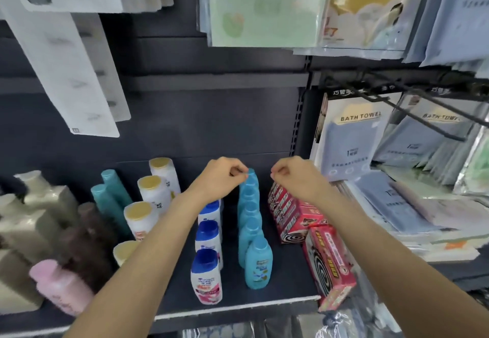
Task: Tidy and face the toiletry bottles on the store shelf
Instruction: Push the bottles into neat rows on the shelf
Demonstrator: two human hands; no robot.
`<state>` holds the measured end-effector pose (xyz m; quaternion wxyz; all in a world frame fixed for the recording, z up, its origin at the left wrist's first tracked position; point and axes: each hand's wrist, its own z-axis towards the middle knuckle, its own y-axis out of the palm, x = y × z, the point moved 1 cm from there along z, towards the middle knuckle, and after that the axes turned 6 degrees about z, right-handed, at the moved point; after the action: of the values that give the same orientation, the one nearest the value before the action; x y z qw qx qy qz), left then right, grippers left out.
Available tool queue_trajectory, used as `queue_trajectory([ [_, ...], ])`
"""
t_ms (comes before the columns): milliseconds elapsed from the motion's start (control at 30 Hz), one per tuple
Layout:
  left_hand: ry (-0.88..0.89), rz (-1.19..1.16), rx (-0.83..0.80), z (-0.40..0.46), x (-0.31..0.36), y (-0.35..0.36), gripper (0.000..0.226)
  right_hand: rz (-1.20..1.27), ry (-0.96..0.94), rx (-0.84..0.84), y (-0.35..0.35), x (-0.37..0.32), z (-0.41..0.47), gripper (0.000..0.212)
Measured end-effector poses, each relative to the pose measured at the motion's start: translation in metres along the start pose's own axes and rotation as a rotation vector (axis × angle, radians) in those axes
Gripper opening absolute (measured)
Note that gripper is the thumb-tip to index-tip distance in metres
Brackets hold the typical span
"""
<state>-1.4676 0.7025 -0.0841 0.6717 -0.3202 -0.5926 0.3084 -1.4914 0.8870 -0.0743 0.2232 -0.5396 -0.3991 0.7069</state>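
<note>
Already the blue bottles stand in 1 neat row on the dark shelf, and the white bottles with blue caps line up beside them. The left hand pinches the top of the back blue bottle. The right hand is curled up, holding nothing. The brown and pink bottles look messy and need fixing. Red boxes sit close on the right, so room is tight.
</note>
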Motion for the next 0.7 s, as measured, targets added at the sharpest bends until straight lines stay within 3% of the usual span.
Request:
queue_trajectory([
  [400,-0.230,-0.001,0.149,0.059,-0.024,0.023,0.020,0.070,-0.127,-0.140,0.012,0.045,0.091,0.022],
  [700,-0.256,0.196,0.114,0.066,-0.058,0.035,0.037,0.124,-0.150,-0.261,0.043,0.061,0.123,0.029],
])
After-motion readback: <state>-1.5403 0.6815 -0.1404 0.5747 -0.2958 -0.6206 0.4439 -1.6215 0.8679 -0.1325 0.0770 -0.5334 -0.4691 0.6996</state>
